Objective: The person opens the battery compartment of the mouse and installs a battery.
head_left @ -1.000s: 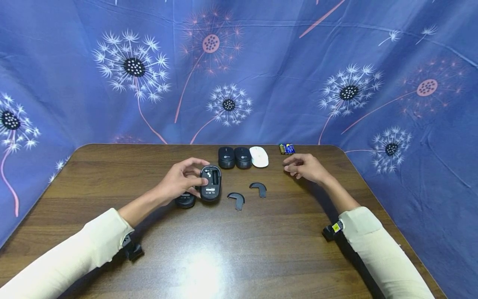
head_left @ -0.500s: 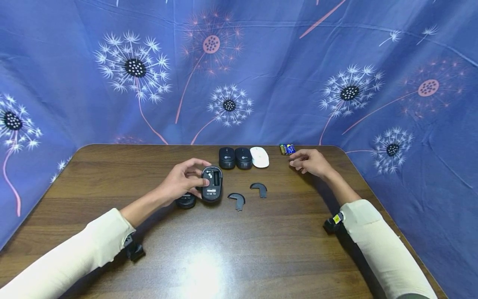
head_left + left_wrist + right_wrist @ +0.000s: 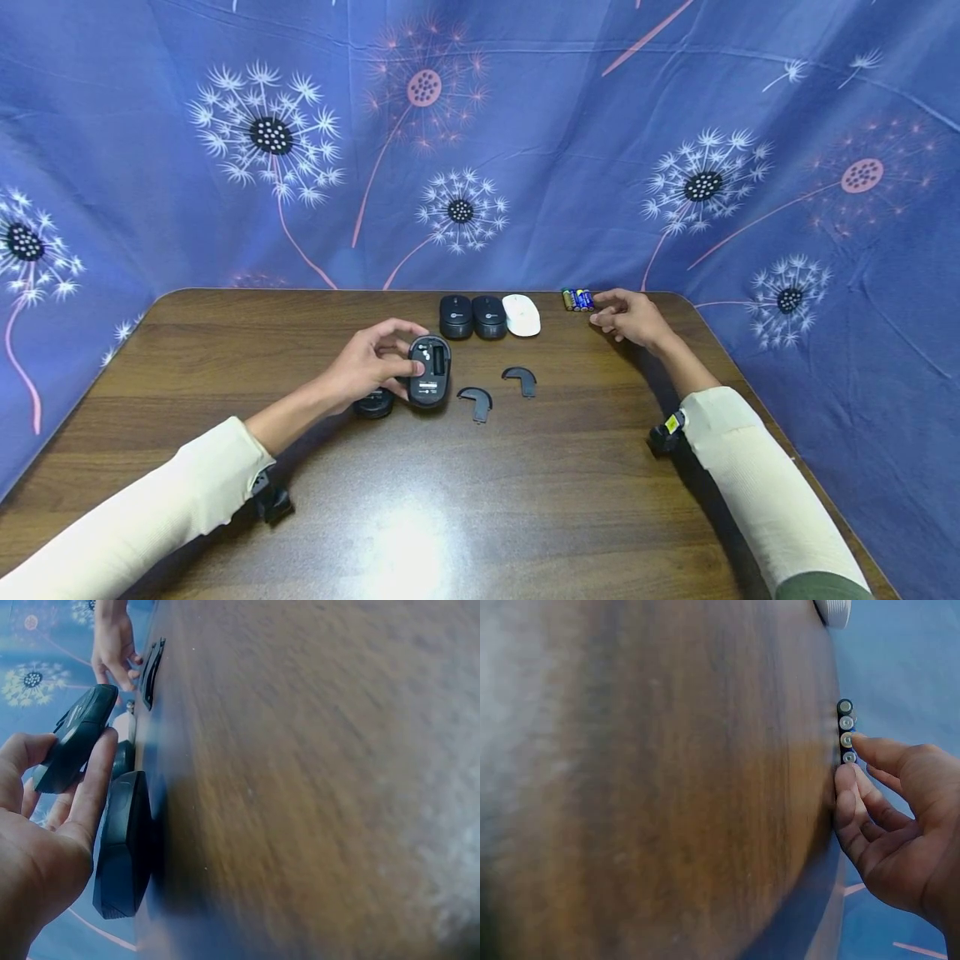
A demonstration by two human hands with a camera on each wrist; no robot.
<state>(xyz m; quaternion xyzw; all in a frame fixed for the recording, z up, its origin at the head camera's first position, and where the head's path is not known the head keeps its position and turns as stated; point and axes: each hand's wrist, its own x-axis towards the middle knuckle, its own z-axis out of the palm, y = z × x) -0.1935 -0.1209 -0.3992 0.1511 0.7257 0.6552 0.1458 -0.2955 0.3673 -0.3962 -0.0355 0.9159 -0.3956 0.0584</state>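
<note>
My left hand [image 3: 367,364] holds a black computer mouse [image 3: 431,385] between thumb and fingers, its underside turned up and its battery slot uncovered. Just beneath that hand, partly hidden, a second black mouse [image 3: 373,404] lies on the table; the left wrist view shows the held mouse [image 3: 75,742] raised above the tabletop. At the back right, my right hand [image 3: 633,321] is beside a row of several batteries [image 3: 577,301]. Its index finger reaches to the batteries [image 3: 846,723] in the right wrist view; contact is hard to tell. Two dark battery covers [image 3: 477,404] lie mid-table.
Two black mice [image 3: 456,317] and a white mouse [image 3: 521,315] stand side by side along the back of the wooden table [image 3: 510,508]. A blue flowered cloth [image 3: 555,167] hangs behind the table's far edge.
My right hand has moved slightly right and back, up to the right end of the battery row. The left hand has shifted the held mouse a little to the right.
</note>
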